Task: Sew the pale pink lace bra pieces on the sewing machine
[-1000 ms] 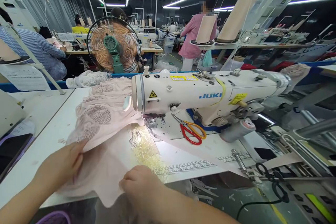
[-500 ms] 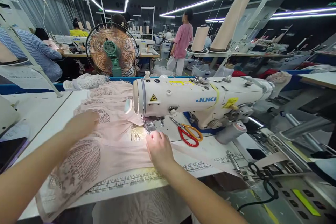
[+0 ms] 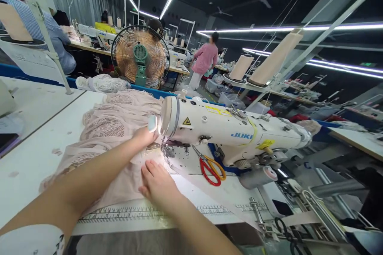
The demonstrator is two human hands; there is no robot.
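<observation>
A white sewing machine stands on the table, its lamp lighting the needle area. Pale pink lace-and-mesh fabric lies bunched to the left of the needle and runs up to it. My left hand reaches over the fabric close to the needle, beside the machine's head; its fingers are blurred and partly hidden. Lower down, my right hand rests flat on the fabric's edge just in front of the needle plate, fingers stretched out. Scissors with red and orange handles lie right of the needle.
A measuring tape strip runs along the table's front edge. A grey thread cone lies beneath the machine arm. Beige thread cones stand behind. A large fan faces me. Co-workers are beyond, one in a pink top.
My left hand has moved right and forward, from the lace to beside the needle. My right hand has drawn back left from the needle plate onto the fabric. The camera view has tilted.
</observation>
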